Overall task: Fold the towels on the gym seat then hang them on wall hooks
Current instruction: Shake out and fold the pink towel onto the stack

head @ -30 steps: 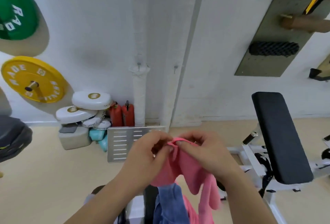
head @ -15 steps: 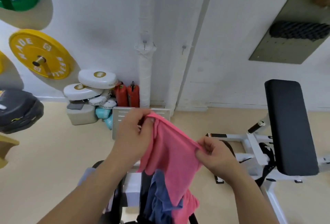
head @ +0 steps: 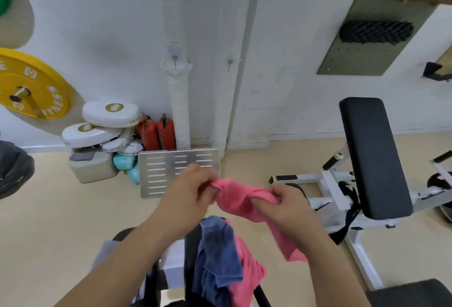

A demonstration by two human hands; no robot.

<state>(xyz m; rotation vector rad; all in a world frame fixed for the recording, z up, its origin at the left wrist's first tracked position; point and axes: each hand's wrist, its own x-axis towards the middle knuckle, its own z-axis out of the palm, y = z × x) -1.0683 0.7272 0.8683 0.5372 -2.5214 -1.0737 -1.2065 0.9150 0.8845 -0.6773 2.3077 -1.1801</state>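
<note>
Gym room, white wall (head: 97, 25) with hooks (head: 229, 63) | pink towel (head: 241, 199) held up between both hands, above blue towel (head: 217, 253) | left hand (head: 188, 194) fingers pinch its left corner | right hand (head: 291, 206) fingers curl round its bunched right end, tail hanging below

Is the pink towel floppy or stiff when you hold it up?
Probably floppy: the pink towel bunches between the left hand and right hand, and its free end droops. Likely light too, since finger pinches alone carry it.
</note>
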